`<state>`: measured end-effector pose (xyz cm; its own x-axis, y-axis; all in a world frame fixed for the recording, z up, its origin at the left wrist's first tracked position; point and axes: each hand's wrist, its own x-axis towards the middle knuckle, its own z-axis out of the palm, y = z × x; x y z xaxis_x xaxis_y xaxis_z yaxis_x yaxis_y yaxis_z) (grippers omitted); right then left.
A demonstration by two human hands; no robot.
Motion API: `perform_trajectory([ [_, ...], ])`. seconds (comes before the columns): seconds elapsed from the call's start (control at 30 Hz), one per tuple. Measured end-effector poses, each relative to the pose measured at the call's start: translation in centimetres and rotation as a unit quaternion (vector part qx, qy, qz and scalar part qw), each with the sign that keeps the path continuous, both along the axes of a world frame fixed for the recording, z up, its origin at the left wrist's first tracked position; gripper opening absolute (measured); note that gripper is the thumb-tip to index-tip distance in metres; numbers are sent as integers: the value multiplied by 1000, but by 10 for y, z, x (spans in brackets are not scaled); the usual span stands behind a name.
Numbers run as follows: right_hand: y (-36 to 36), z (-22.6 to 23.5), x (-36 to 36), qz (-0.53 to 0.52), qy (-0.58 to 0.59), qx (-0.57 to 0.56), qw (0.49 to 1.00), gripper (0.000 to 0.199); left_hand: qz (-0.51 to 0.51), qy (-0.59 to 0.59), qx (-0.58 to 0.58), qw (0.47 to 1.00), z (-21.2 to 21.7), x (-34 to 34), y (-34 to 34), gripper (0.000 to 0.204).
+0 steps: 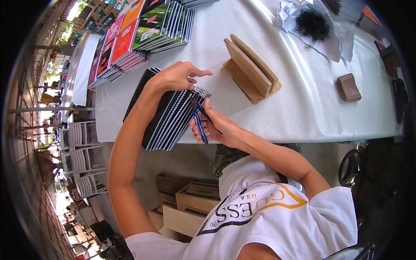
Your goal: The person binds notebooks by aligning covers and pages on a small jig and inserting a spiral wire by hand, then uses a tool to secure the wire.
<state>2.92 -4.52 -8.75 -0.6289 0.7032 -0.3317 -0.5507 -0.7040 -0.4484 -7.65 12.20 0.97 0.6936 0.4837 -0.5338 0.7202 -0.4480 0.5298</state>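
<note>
We see our left hand resting on top of a stack of black spiral-bound notebooks, its fingers slightly spread and pressing down near the wire spines at the stack's upper right end; they lie on the stack rather than closing around it. The stack sits at the near edge of the white surface, toward its left corner, and its lower end juts out past that edge over the floor. Its long axis runs on a slant, from lower left up to upper right, with the coil bindings facing our right hand.

Just right of the bindings, our right hand grips blue-handled pliers, fingers wrapped tight around the handles. The tool stands nearly upright, its dark tip pointing up and touching the wire coil at the stack's upper right corner, directly under our left fingertips. Whether the tip is pinching the wire, we cannot tell.

Farther back, near the far left edge, lie stacks of colourful notebooks. To the right of our hands there is open white surface up to a wooden stand made of slanted boards, well apart from the stack. Beyond it, toward the right edge, sits a small brown block, and at the far right corner a heap of black wire coils on crumpled white paper.
</note>
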Motion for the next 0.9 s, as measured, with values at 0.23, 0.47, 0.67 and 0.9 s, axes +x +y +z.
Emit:
perform_trajectory([
  [0.23,6,-8,-2,-3,69,-5,998,71,-31,-2,0,1000,-2,2,-3,70],
  [0.47,-7,0,4,1,23,-24,999,70,-55,105,46,992,-5,14,-7,74],
  [0.67,-3,-4,-1,-33,25,-31,999,71,-78,39,78,993,-14,4,-2,70],
  [0.9,9,-20,10,22,51,-4,998,72,-107,80,85,987,-15,20,-6,68],
])
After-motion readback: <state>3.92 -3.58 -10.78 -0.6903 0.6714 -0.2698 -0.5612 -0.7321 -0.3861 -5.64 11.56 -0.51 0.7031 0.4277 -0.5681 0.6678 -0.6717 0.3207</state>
